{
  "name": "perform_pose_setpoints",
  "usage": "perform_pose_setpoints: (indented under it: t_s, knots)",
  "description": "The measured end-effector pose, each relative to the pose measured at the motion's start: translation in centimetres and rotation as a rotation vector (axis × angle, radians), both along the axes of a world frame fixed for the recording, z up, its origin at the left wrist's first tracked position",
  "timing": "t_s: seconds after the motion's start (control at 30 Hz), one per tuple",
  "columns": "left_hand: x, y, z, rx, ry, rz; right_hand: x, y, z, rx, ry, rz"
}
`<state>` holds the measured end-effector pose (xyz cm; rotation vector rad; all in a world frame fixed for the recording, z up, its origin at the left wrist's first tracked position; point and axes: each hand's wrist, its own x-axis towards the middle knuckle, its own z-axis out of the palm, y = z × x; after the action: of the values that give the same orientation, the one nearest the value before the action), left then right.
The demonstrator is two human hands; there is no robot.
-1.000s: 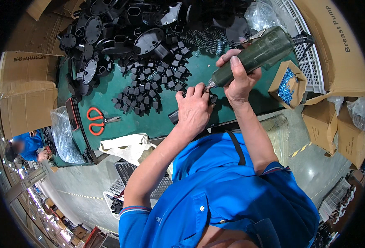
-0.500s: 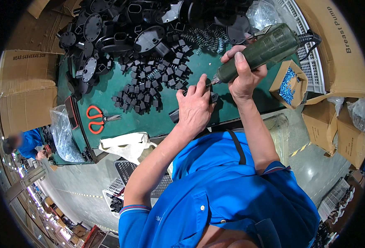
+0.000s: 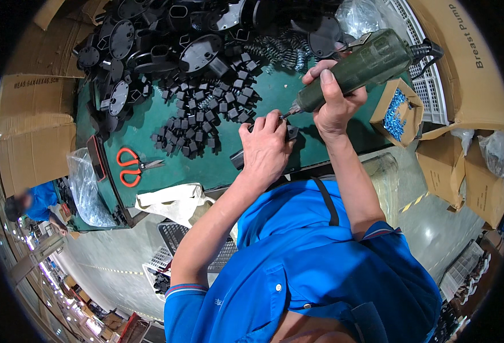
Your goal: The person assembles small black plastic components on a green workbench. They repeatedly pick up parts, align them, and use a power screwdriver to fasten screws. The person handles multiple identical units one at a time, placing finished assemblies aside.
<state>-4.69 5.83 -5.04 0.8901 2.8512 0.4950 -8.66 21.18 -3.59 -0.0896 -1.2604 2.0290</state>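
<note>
The left grip (image 3: 265, 150), clamped on the black part (image 3: 238, 160) beneath it, has lowered its raised finger, while the green driver (image 3: 372, 66), wrapped in the right grip (image 3: 336, 108), aims its bit (image 3: 287, 114) just beside, seemingly lined up.

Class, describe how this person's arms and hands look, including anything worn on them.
The left hand and right hand are ungloved, with five-fingered human shape. The forearms are bare below short, bright blue sleeves, whose hems carry thin red and white stripes.
</note>
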Motion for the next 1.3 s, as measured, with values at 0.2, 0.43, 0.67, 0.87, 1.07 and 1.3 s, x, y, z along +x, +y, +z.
perform_pose_setpoints:
  t_s: [0.2, 0.43, 0.67, 0.87, 1.07, 1.3]
  knots:
    - [-0.1, 0.0, 0.0, -0.007, -0.006, -0.005, 0.2, 0.1, -0.4, 0.029, -0.005, -0.015]
    - [-0.2, -0.1, -0.2, 0.002, 0.0, -0.01, 0.7, -0.5, 0.1, 0.051, -0.046, 0.0]
    - [-0.2, 0.0, 0.0, 0.016, -0.009, -0.012, 1.1, -1.2, 0.2, 0.23, 0.025, 0.112]
    - [0.0, -0.2, -0.3, 0.068, 0.014, -0.018, 0.8, -1.8, 1.0, 0.177, 0.024, 0.135]
    - [-0.1, -0.2, -0.5, 0.065, 0.006, -0.012, 1.0, -2.1, 1.2, 0.168, -0.03, 0.088]
    - [0.2, -0.2, -0.4, 0.086, 0.049, -0.007, 0.3, -1.8, 1.1, 0.399, -0.081, -0.016]
